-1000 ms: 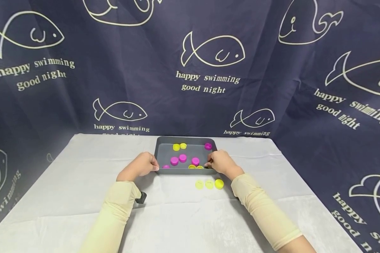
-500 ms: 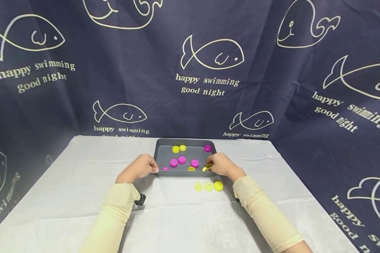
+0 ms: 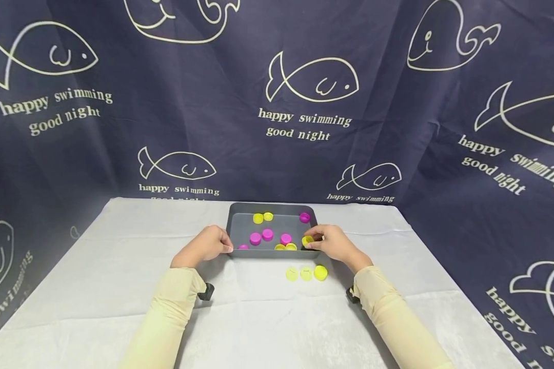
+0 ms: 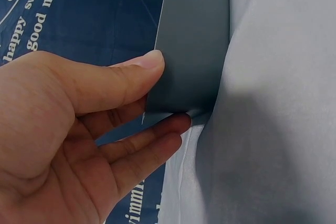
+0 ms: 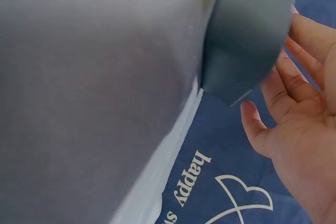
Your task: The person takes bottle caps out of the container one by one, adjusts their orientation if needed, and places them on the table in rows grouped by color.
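A dark grey rectangular tray (image 3: 272,253) with several yellow and magenta bottle caps in it stands toward the back of the table. My left hand (image 3: 209,242) grips its front left corner; in the left wrist view the thumb lies against the wall and the fingers reach round the corner. Over the tray's right side, my right hand (image 3: 334,242) pinches a yellow bottle cap (image 3: 307,241) between thumb and fingers. That cap is hidden by the tray wall in the right wrist view. Two yellow caps (image 3: 291,247) lie just left of it, partly behind the front wall.
Three yellow caps lie in a row on the white cloth before the tray, the rightmost cap (image 3: 320,272) a deeper yellow. Magenta caps (image 3: 267,234) sit mid-tray, and one magenta cap (image 3: 304,218) lies at the back right. A navy curtain (image 3: 240,128) hangs behind the table.
My right hand has picked a yellow cap out from near the tray's front right corner and shifted slightly right with it. The left hand keeps its grip on the tray.
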A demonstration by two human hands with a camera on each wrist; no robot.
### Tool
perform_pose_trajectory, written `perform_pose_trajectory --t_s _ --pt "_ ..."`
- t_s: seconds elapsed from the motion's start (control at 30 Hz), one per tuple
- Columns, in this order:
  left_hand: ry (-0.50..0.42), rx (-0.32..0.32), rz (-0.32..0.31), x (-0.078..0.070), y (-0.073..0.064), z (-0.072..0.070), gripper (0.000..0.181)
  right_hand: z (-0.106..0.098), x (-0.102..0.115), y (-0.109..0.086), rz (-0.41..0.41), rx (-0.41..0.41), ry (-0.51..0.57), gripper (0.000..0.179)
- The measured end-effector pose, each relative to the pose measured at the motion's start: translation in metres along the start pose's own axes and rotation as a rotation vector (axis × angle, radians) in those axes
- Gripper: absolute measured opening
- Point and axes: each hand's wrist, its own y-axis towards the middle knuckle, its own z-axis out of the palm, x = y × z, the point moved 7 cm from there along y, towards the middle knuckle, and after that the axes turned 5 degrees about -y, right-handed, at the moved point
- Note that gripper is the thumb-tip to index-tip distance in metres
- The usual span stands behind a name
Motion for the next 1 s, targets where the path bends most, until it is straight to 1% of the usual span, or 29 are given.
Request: perform_pose_trajectory --t_s 0.1,0.2,0.37,0.53,0.73,0.8,0.97,1.0 --pt "-0.001 0.002 0.003 -0.001 0.000 0.000 0.009 -0.007 0.002 -0.007 -0.012 -0.057 0.030 0.028" --pt "-0.002 0.007 -0.001 -0.001 0.000 0.001 0.009 -0.013 0.008 -0.015 -0.062 -0.092 0.054 0.030" --pt "-0.005 0.008 0.002 -0.002 0.000 0.000 0.008 -0.020 0.021 -0.031 -0.152 -0.090 0.049 0.032" --pt "-0.005 0.006 0.010 -0.002 0.000 -0.001 0.008 -0.027 0.027 -0.045 -0.171 -0.074 0.044 0.027" --pt "-0.019 0.006 0.003 -0.002 0.000 -0.001 0.007 -0.035 0.020 -0.054 -0.143 -0.044 0.113 0.024" --pt "-0.018 0.009 0.012 -0.003 -0.001 -0.001 0.007 -0.038 0.014 -0.055 -0.125 -0.037 0.134 0.026" --pt "-0.020 -0.001 0.022 -0.005 -0.003 -0.002 0.008 -0.037 0.000 -0.058 -0.042 0.014 0.208 0.022" --pt "-0.021 -0.001 0.015 -0.005 -0.003 -0.002 0.008 -0.036 -0.003 -0.058 -0.022 0.028 0.221 0.022"
